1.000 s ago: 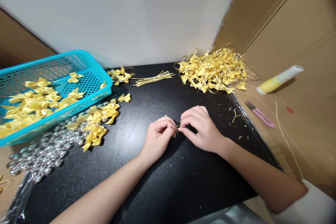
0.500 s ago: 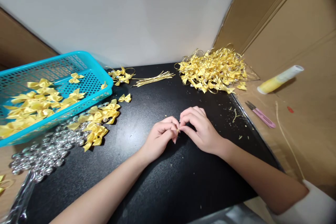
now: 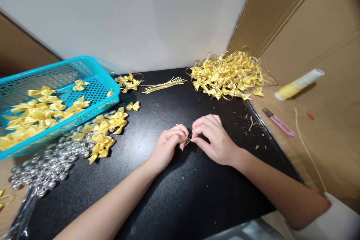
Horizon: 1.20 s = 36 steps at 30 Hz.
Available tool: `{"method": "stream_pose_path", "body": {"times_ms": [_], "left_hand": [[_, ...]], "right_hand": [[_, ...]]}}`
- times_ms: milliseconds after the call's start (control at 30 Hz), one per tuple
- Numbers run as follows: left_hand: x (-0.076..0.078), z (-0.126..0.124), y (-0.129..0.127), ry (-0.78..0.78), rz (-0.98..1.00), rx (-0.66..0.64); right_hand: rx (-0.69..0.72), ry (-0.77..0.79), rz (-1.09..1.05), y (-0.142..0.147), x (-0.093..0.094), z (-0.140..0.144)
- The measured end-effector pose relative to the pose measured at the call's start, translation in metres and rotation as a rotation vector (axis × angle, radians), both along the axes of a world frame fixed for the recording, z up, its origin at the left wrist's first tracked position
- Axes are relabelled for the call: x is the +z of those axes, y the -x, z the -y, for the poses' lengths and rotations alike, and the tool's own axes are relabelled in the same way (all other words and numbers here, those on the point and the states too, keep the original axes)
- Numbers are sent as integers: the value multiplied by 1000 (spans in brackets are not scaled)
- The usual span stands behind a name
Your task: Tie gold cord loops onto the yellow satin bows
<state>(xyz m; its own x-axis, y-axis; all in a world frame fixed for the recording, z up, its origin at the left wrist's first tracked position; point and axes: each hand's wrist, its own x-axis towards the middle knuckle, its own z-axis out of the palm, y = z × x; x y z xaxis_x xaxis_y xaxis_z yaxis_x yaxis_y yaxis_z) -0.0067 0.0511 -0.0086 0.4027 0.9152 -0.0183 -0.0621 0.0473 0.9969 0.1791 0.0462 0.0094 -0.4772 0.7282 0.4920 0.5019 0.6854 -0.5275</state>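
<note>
Pinching thin gold cord [image 3: 188, 140] between thumb and fingers, the bare left hand [image 3: 168, 144] and bare right hand [image 3: 212, 137] nearly meet above a black, speckled tabletop [image 3: 157, 202]; both are closed on the cord, which spans the small gap between them. To the left, yellow satin ribbon bows [image 3: 101, 145] lie beside and partly on a spread of shiny silver beads [image 3: 42, 168], next to a turquoise perforated plastic basket [image 3: 104, 75] holding more such bows. Behind the hands lies a bundle of straight gold cords [image 3: 164, 84], with a heap of yellow bows on looped cords [image 3: 227, 77] farther right. Beyond the table's right edge are pink-handled snips [image 3: 282, 125] and a white-and-yellow tube [image 3: 299, 85], its surface too blurred to read.
</note>
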Motion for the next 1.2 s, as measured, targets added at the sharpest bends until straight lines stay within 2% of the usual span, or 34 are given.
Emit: {"method": "stream_pose_path", "body": {"times_ms": [233,600,800,900,1067,1133,1200], "left_hand": [[4,-1,-1,47,-3,-42],[2,-2,1,121,59,-119],[5,-5,1,158,94,-109],[6,-5,-2,179,150,-66],[-1,0,-4,208,204,113],[-6,2,-3,200,158,153],[-10,4,-2,160,103,176]], "right_hand": [[-19,-43,48,2,1,2],[-15,30,49,5,0,1],[-20,74,59,5,-2,0],[-15,84,39,4,-2,1],[-17,116,-44,1,-1,-1],[-27,184,-138,0,-1,-2],[-25,358,-317,0,-2,-4]]}}
